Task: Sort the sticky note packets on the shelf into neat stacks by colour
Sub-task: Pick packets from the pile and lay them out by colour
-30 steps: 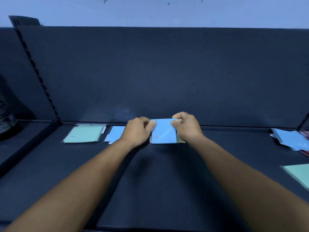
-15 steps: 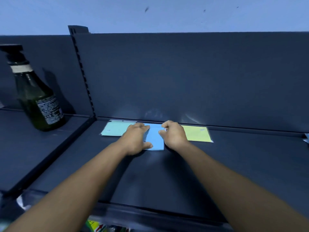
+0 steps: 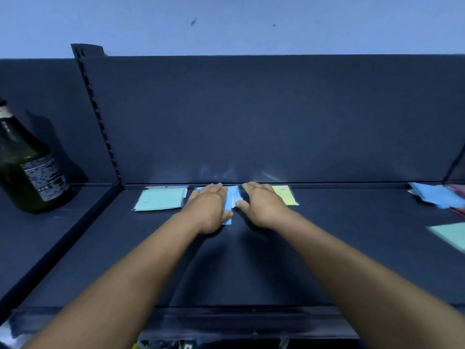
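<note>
Dark shelf [image 3: 251,260] with a back panel fills our head view. We lay our left hand [image 3: 210,207] and right hand [image 3: 259,206] flat, fingers straight, on the blue packets [image 3: 232,197], probably to square this stack between the mint packets [image 3: 161,199] and the yellow packet [image 3: 285,195]. 2 loose groups wait at right: blue pile [image 3: 437,195], mint one [image 3: 450,235].

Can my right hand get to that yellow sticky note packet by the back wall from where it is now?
Probably yes. The right hand lies flat beside the yellow sticky note packet, covering its left edge, and nothing stands between them. The rest of the packet lies bare on the dark shelf.
</note>
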